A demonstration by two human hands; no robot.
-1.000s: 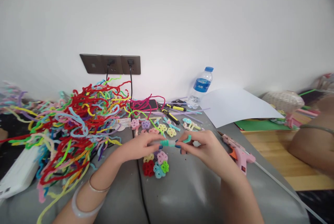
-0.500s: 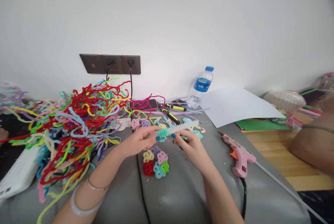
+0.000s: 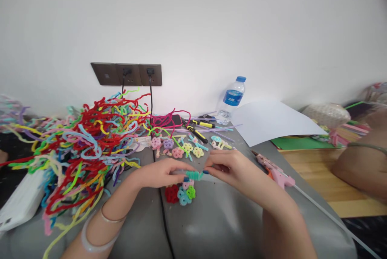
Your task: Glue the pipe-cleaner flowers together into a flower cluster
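Both my hands meet over the grey table (image 3: 223, 218). My left hand (image 3: 160, 172) and my right hand (image 3: 232, 168) pinch the two ends of a teal pipe cleaner coil (image 3: 194, 175) wound around a pale stick; the stick is mostly hidden by my fingers. Just below the coil lie small pipe cleaner flowers (image 3: 180, 193) in red, blue, green and pink. More pastel flowers (image 3: 181, 149) lie further back.
A big tangle of coloured pipe cleaners (image 3: 81, 146) fills the left. A pink glue gun (image 3: 276, 173) lies right of my right hand, with a black cable (image 3: 165, 226) running down the table. Water bottle (image 3: 231, 98), white paper (image 3: 272, 122), pliers (image 3: 198, 130) and wall sockets (image 3: 127, 74) are behind. Another person's arm (image 3: 359, 166) is at right.
My hands dropped lower toward the flowers, and the pale stick that stuck out to the right is now covered by my right hand. The coil sits between my fingertips.
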